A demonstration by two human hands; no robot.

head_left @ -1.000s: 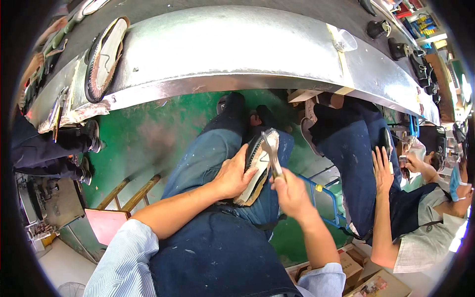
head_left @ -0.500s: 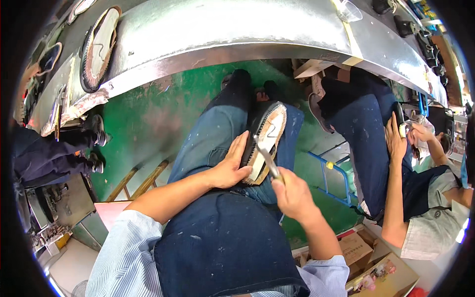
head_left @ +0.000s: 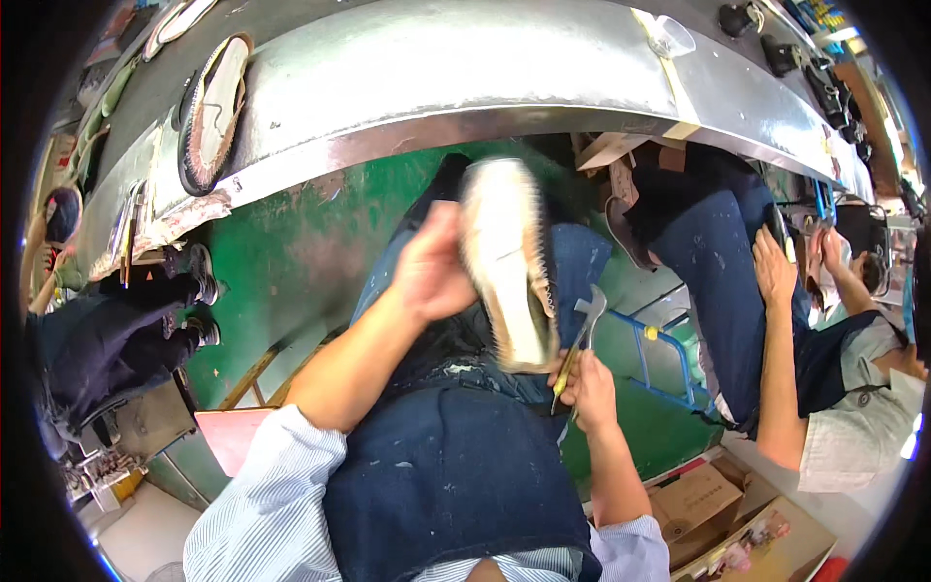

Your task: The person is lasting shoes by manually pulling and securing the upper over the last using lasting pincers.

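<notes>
An unfinished shoe (head_left: 507, 252), pale underside up with stitching along its edge, is tilted above my lap and blurred by motion. My left hand (head_left: 433, 267) grips its left side; the far fingers are partly hidden. Just beyond the shoe's near end, my right hand (head_left: 590, 390) is closed around a hammer (head_left: 593, 308) with a curved metal head and a yellowish handle. That head points away from me, to the right of the shoe and apart from it. Whether the right fingertips touch the shoe I cannot tell.
A similar shoe (head_left: 215, 112) lies on the metal bench (head_left: 427, 68) ahead, near slender tools (head_left: 130, 228). To the right sits a co-worker (head_left: 776, 281), beside a blue metal frame (head_left: 652, 354). Cardboard boxes (head_left: 693, 500) stand at lower right, a pink board (head_left: 231, 436) at left.
The shoe has risen off my lap, with my left hand now gripping its side instead of lying along it. My right hand has drawn the hammer off the shoe to the right.
</notes>
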